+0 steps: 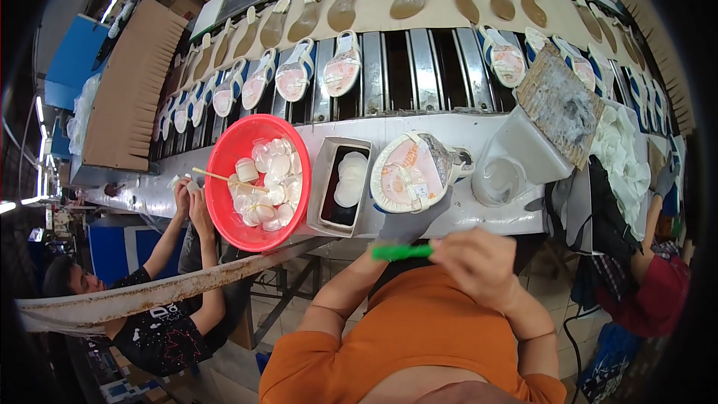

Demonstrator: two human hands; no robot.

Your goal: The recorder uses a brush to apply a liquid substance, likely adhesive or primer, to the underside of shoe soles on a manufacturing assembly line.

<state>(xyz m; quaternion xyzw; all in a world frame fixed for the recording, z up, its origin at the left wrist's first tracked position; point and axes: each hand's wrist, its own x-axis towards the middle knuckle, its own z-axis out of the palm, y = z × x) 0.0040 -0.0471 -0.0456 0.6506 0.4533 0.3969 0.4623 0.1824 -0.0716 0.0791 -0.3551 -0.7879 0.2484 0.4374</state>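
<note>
A shoe upper on a last [410, 173], bottom side up with a pinkish insole and white rim, is at the table's near edge. My left hand [420, 226], in a grey glove, grips it from the near side and below; most of its fingers are hidden under the shoe. In my bare right hand [479, 262], slightly blurred, is a small brush with a green handle [402, 252]. The brush points left, apart from the shoe. A cardboard box [320, 187] with white discs [351, 179] lies just left of the shoe.
Left of the box, a red basin [217, 206] holds several white discs and a wooden stick. To the right are a translucent container [527, 146] and a glue-smeared board [561, 108]. Beyond runs a roller conveyor [393, 75] with shoes and soles [410, 1]. Co-workers [161, 314] flank me.
</note>
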